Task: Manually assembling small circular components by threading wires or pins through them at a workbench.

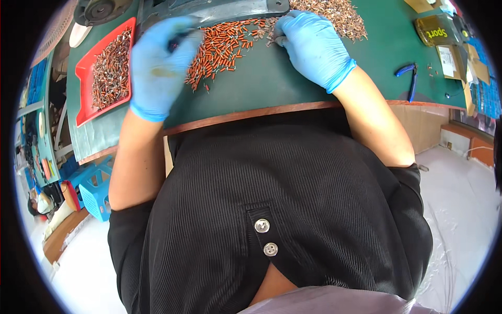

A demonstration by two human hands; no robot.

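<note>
Both my hands wear blue gloves over a green work mat point(272, 78). My left hand point(159, 65) is blurred, its fingers curled at the left edge of a heap of small orange cylindrical parts with wire leads point(222, 44); what it grips cannot be made out. My right hand point(311, 44) rests palm down, fingertips pinched among the loose parts between the orange heap and a brownish heap point(340, 15) further right. A dark machine base point(209, 10) stands just behind both hands.
A red tray point(83, 112) full of brownish parts lies at the left of the mat. Blue-handled cutters point(410, 76) lie at the right, with a yellow-brown packet point(436, 29) and small boxes beyond. The wooden table edge point(251, 112) runs below my hands. Blue plastic stools point(97, 188) stand on the floor at the left.
</note>
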